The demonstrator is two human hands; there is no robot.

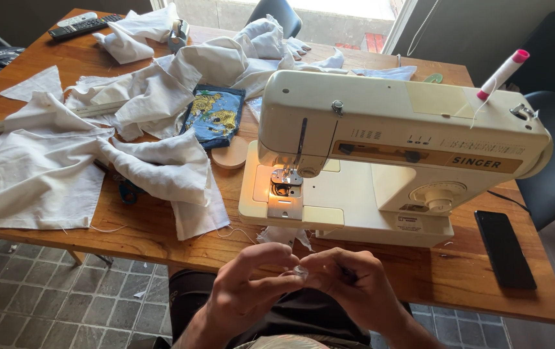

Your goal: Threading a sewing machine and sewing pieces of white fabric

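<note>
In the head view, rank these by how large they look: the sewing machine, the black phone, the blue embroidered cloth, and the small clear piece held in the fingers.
1. Sewing machine, by far the largest.
2. Blue embroidered cloth.
3. Black phone; close to the cloth, and it lies nearer the camera, so this order is unsure.
4. Small clear piece, the smallest.

Two bare hands, left hand (pixel 242 291) and right hand (pixel 355 287), below the near edge of the sewing machine (pixel 394 155). No sleeves, rings or watch showing on wrists or forearms. Dark garment across the lap beneath; a pale patterned strip lowest.
</note>
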